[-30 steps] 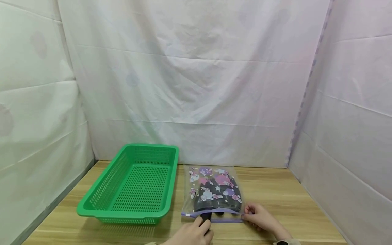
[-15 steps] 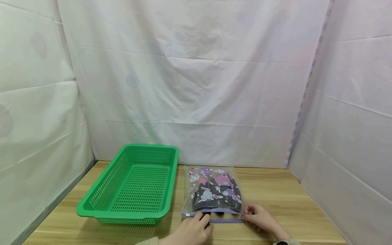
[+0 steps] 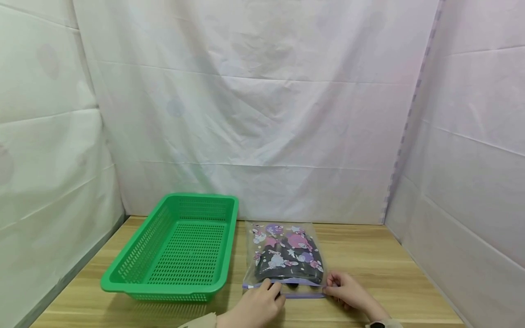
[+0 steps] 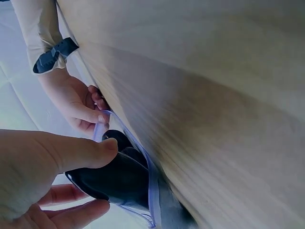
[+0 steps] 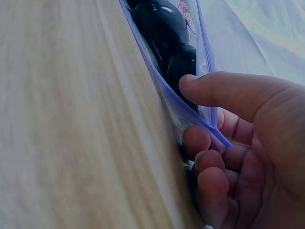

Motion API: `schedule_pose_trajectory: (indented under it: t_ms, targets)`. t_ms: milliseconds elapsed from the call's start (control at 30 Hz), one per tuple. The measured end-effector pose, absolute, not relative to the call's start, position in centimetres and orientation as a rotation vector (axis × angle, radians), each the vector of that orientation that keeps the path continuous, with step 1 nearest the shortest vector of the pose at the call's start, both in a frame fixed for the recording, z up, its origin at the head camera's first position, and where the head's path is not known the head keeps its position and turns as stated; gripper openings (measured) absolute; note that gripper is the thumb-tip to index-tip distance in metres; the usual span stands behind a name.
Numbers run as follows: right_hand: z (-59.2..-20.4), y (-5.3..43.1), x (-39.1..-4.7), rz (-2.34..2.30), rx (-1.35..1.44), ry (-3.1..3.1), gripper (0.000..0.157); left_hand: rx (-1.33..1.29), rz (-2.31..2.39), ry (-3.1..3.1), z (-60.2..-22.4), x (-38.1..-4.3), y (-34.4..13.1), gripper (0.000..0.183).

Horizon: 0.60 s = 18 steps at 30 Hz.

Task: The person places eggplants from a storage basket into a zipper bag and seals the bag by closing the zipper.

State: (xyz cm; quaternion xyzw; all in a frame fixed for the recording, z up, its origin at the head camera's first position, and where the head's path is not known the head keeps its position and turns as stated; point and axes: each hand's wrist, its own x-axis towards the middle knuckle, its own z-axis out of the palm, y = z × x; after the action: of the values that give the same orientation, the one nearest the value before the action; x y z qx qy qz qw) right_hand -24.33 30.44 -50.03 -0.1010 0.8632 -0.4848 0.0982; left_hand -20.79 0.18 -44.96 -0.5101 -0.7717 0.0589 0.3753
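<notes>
Easing a glossy black object [image 4: 114, 183] deeper into a clear, cartoon-printed plastic bag [image 3: 296, 240], a left hand [image 3: 258, 304] is gripping its end, less now jutting out; a right hand [image 3: 346, 291] is pinching the bag's near-right corner. The bag is lying at the back edge of the wooden counter [image 3: 361, 250], beside a green plastic basket [image 3: 170, 288], before white cloth walls [image 3: 266, 118].

wood-grain table [image 3: 365, 255] | green basket [image 3: 186, 253], left | clear printed bag [image 3: 276, 260], purple-edged, lying right of basket
</notes>
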Motion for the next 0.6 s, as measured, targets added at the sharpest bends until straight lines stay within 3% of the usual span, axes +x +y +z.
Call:
schedule_pose_trajectory:
  t_ms: [600]
  targets:
    - [-50.08, 30.45, -24.42, -1.418, -0.306, 2.568, 0.028, -1.296, 0.176, -2.106, -45.56, -21.64, 0.47, 0.018]
